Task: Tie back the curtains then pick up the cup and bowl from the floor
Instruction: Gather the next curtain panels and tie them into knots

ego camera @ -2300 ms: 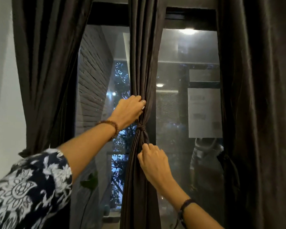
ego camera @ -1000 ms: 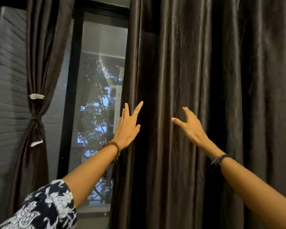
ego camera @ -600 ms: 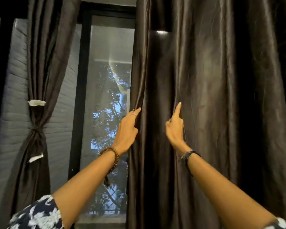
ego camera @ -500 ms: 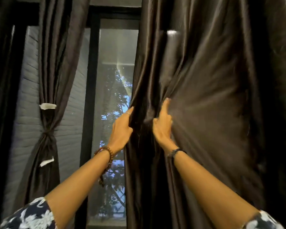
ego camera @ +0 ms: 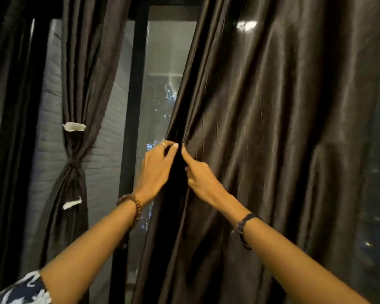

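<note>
No readable writing anywhere: the two white tags (ego camera: 74, 127) on the tied curtain (ego camera: 75, 150) at your left are blank from here, one above its knot and one below.

Now your hands. Both arms reach up and forward, meeting at the leading edge of the big loose curtain (ego camera: 261, 139) that fills the right of the view. Your left hand (ego camera: 155, 170) comes in from the window side, wrist cocked up, fingers curled around the curtain's edge with the fingertips (ego camera: 173, 146) hooked onto the fabric; a thin ring shows on one finger and a brown bead bracelet (ego camera: 133, 205) sits at the wrist. Your right hand (ego camera: 201, 175) lies against the cloth just beside it, index finger stretched up along the fold, the other fingers tucked under so I cannot tell how firmly they pinch. The two hands nearly touch, with a dark fold of fabric gathered between them. A dark cord band (ego camera: 242, 227) circles your right wrist, and a patterned sleeve (ego camera: 24, 291) shows at your left elbow.

Behind your left hand, the window pane (ego camera: 162, 73) shows pale light and foliage.
</note>
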